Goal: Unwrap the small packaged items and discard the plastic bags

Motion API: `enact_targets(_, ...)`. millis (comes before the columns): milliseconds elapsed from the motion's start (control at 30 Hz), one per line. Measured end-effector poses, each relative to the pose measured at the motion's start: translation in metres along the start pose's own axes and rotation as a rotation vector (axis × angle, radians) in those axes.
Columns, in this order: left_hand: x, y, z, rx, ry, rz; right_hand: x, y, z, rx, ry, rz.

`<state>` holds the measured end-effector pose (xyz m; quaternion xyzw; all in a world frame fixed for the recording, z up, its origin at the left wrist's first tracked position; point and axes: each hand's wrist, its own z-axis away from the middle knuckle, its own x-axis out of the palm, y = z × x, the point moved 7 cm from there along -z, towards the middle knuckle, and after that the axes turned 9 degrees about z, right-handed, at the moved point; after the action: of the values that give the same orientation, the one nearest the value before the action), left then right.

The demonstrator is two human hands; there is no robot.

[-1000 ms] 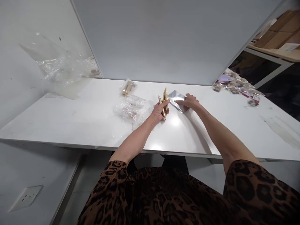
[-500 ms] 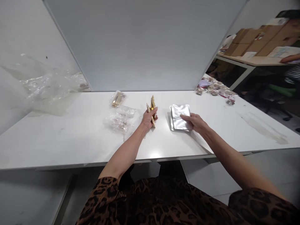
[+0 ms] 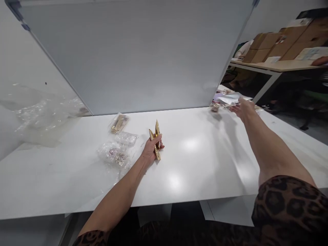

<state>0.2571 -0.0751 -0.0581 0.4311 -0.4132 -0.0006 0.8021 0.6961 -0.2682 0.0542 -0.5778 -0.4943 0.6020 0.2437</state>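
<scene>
My left hand [image 3: 153,146] is closed around two slim, shiny gold foil packets [image 3: 157,129], seen nearly edge-on above the white table. Far to the right, my right hand [image 3: 243,106] reaches to the table's back corner. Its thumb lies over flat silver foil pouches [image 3: 229,98], blurred by motion, with the fingers beneath. Under and around them is a pile of small clear-bagged items [image 3: 214,107], partly hidden by the pouches and the hand. Left of my left hand lie crumpled clear plastic bags [image 3: 115,153] and a clear packet with gold contents [image 3: 119,123].
A large grey-white board [image 3: 143,58] stands along the back of the white table [image 3: 194,177]. Big clear plastic sheeting [image 3: 43,119] lies heaped at the left. Cardboard boxes [image 3: 294,44] stand on another table at the right, where parts of other people show.
My right hand has carried the silver pouches from the table's middle to the pile at the back right. My left hand still holds the gold packets. The view has shifted.
</scene>
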Motion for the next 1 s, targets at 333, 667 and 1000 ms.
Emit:
enact_targets(333,0.014,-0.004,0.007,-0.021,-0.078,-0.037,0.129,0.005,0.187,0.119,-0.528,-0.284)
enact_targets(667,0.024,-0.010,0.006,0.051,-0.225,0.034,0.194,-0.062,0.314,-0.200,-0.745,-0.264)
enact_targets(1000,0.018,-0.004,-0.007,0.035,-0.207,-0.024,0.177,-0.053,0.321,0.030,-0.749,-0.551)
